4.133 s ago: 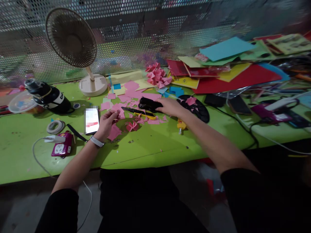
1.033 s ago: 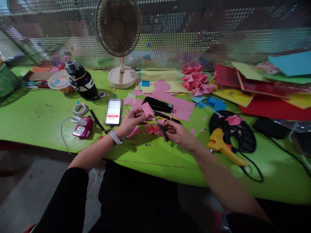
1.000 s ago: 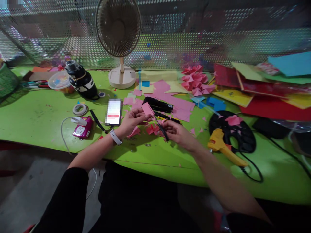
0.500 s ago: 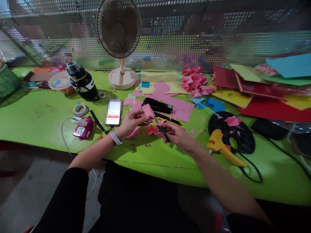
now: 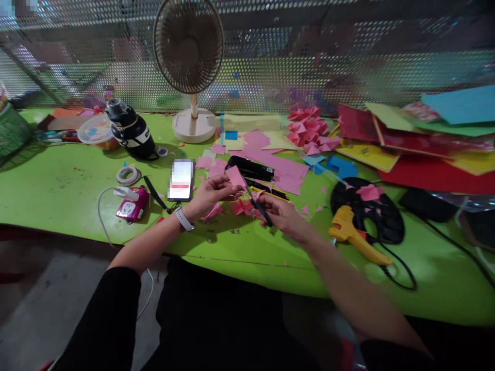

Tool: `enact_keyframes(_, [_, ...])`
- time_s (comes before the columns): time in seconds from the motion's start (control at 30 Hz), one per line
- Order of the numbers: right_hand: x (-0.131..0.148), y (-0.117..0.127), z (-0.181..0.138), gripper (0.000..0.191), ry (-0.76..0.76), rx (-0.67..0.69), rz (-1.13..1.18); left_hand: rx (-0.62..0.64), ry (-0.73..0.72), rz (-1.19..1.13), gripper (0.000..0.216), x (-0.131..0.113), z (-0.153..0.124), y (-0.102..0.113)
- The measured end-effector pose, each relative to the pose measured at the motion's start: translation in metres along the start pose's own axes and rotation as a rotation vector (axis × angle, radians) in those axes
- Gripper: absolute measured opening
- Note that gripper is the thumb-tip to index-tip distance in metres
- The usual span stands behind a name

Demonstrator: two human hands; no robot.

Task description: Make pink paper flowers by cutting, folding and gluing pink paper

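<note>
My left hand (image 5: 214,195), with a pale watch on its wrist, pinches a small piece of pink paper (image 5: 235,176). My right hand (image 5: 279,210) is closed around the black handles of a pair of scissors (image 5: 263,212). The scissors' blades lie along the right edge of the pink paper. Below the hands, folded pink paper flowers (image 5: 242,207) rest on the green table (image 5: 232,247). Just beyond the hands lie a black stapler (image 5: 251,168) and a yellow-and-black cutter (image 5: 276,192), partly covered by scraps.
A phone (image 5: 181,179), a tape roll (image 5: 128,175) and a pink power adapter (image 5: 132,205) lie to the left. Behind them stand a black bottle (image 5: 133,133) and a fan (image 5: 194,126). To the right are a yellow glue gun (image 5: 353,234), a black cushion-like ring (image 5: 392,219) and stacked coloured paper (image 5: 425,178).
The hands, paper and scissors keep nearly the same place. The view has shifted very slightly; nothing was picked up or let go.
</note>
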State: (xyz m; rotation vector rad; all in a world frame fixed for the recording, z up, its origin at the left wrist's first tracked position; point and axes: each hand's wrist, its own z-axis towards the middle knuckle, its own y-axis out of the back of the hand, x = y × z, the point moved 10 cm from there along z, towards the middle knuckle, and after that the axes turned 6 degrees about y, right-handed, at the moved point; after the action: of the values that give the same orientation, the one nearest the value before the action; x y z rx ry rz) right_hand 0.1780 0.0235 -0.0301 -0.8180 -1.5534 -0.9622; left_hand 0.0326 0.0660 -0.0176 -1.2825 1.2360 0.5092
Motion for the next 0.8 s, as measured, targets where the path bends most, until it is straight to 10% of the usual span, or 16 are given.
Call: enact_keyframes(0.8, [0.0039,0.0032,0.0011,0.044,-0.006,-0.079,-0.004,0.015,-0.001,0.016,0.038,-0.0019,0.0005,-0.0011])
